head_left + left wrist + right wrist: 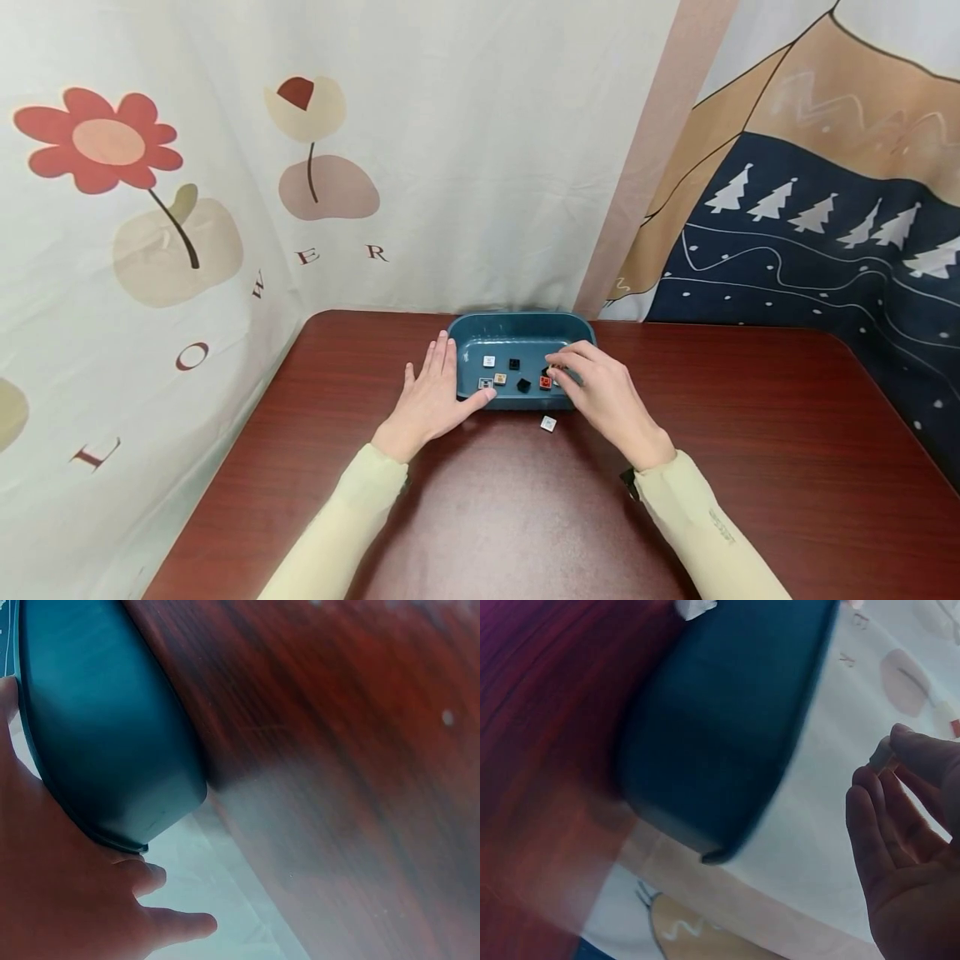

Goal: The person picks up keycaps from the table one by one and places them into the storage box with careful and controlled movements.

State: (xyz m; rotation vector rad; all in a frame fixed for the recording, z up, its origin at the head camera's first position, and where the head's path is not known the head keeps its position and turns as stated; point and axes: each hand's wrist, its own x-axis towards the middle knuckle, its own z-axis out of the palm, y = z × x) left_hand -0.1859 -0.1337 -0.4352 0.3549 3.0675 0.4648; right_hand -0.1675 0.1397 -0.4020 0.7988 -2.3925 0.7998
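A blue-green plastic bin [525, 325] stands at the table's far edge, holding several small square keycap-like pieces. Among them are a white piece [489, 361], a black piece [514, 364] and a red piece [545, 382]. My left hand [431, 400] rests against the bin's left end, fingers straight, thumb over the front rim. Over the right part of the bin, my right hand [600, 387] pinches a small piece between thumb and fingertips. That pinched piece [883, 756] looks pale in the right wrist view; its face is mostly hidden.
One white square piece [548, 423] lies on the table just in front of the bin. The reddish-brown wooden table [750, 467] extends to both sides and toward me. Behind it hangs a printed curtain [480, 167] with flowers, letters and a mountain scene.
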